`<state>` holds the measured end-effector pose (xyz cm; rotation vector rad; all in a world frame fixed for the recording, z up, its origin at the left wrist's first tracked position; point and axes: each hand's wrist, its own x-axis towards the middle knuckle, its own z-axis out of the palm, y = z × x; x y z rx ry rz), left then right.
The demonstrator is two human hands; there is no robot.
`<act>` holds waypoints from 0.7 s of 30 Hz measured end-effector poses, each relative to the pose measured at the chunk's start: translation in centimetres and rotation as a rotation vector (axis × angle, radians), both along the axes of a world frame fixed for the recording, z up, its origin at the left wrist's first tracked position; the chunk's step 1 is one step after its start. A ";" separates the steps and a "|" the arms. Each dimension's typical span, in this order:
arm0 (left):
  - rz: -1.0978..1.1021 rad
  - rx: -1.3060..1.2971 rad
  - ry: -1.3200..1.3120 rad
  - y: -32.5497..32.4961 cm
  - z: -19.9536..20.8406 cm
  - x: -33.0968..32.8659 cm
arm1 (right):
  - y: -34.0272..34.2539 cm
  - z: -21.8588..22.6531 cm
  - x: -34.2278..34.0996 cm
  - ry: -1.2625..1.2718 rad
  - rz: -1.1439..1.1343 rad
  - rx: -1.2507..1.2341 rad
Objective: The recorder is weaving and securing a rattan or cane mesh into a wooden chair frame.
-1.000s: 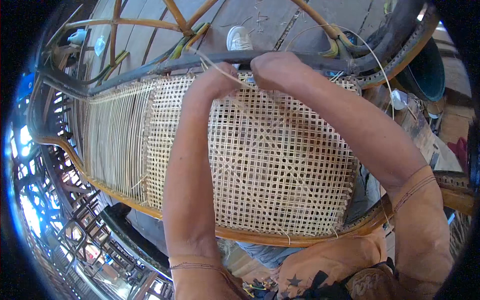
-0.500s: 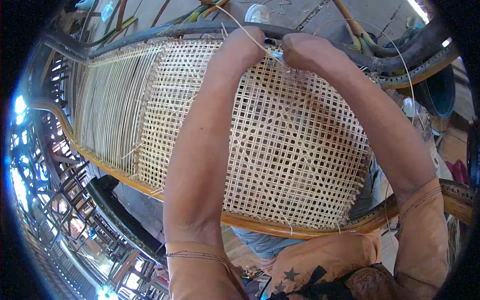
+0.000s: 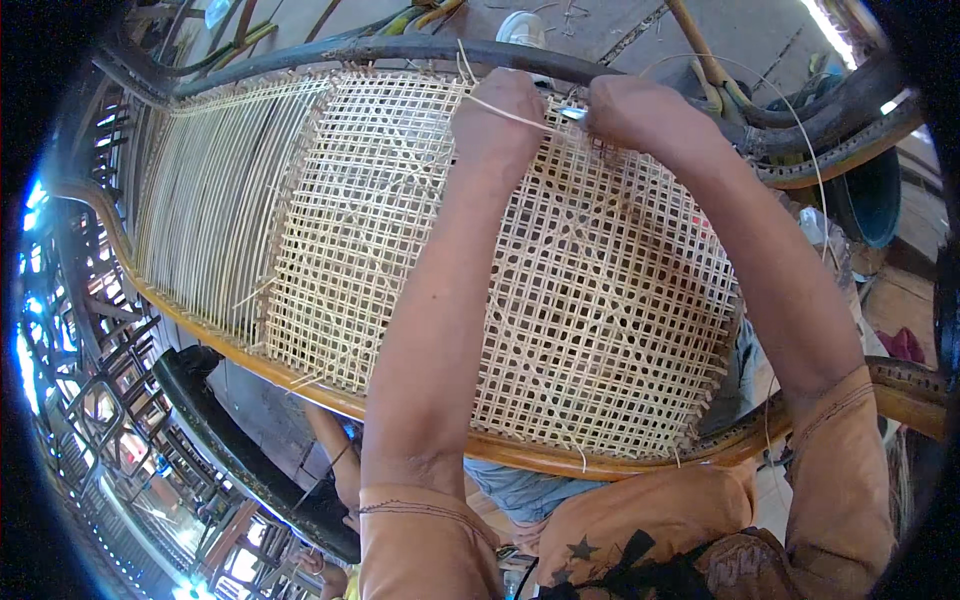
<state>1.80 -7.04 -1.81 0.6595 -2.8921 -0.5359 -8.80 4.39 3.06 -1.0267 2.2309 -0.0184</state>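
A woven cane panel [image 3: 590, 290] with an open lattice is stretched in a curved wooden frame [image 3: 330, 395] before me. My left hand [image 3: 502, 112] is curled at the panel's far edge, fingers closed and mostly hidden. A pale cane strand [image 3: 512, 117] crosses this hand toward the gap between my hands. Just to the right, my right hand [image 3: 628, 108] is closed on a small shiny tool [image 3: 573, 113], whose pale tip points toward my left hand. Its exact kind cannot be made out. Both hands are close to the dark far rail [image 3: 400, 48].
Parallel cane strands [image 3: 205, 200] span the frame's left part. A long loose strand [image 3: 808, 135] arcs down at the right. A dark bucket [image 3: 872, 205] stands beyond it. At lower left are a dark curved beam [image 3: 235, 445], another person's arm [image 3: 335, 450] and stacked wooden frames [image 3: 110, 400].
Both hands have shifted slightly right and nearer. The strand over my left hand now lies lower and flatter. More of the shiny tool shows. Another person's arm has appeared at lower left.
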 end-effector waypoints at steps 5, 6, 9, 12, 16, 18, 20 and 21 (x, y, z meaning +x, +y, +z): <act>0.037 0.020 0.080 0.7 -0.2 0.6 | 0.7 0.1 -1.6 -0.051 -0.113 0.064; 0.046 0.010 0.095 0.8 -0.3 0.7 | 0.5 -1.4 -2.0 -0.044 -0.063 -0.099; 0.043 -0.017 0.157 1.0 -0.8 0.6 | 0.1 -3.2 -1.7 -0.018 -0.018 -0.305; 0.019 -0.033 0.227 0.8 -1.4 0.7 | -0.6 -4.5 -0.5 0.014 -0.042 -0.354; -0.003 -0.027 0.257 0.6 -1.7 0.9 | -1.4 -4.5 0.4 -0.018 -0.082 -0.334; 0.000 -0.034 0.275 0.8 -1.4 1.0 | -1.7 -4.6 0.4 -0.032 -0.079 -0.291; -0.002 -0.039 0.296 0.9 -1.3 0.9 | -1.8 -4.5 0.4 0.031 -0.063 -0.277; 0.003 -0.015 0.320 1.0 -1.3 0.8 | -1.8 -4.4 0.3 0.032 -0.069 -0.278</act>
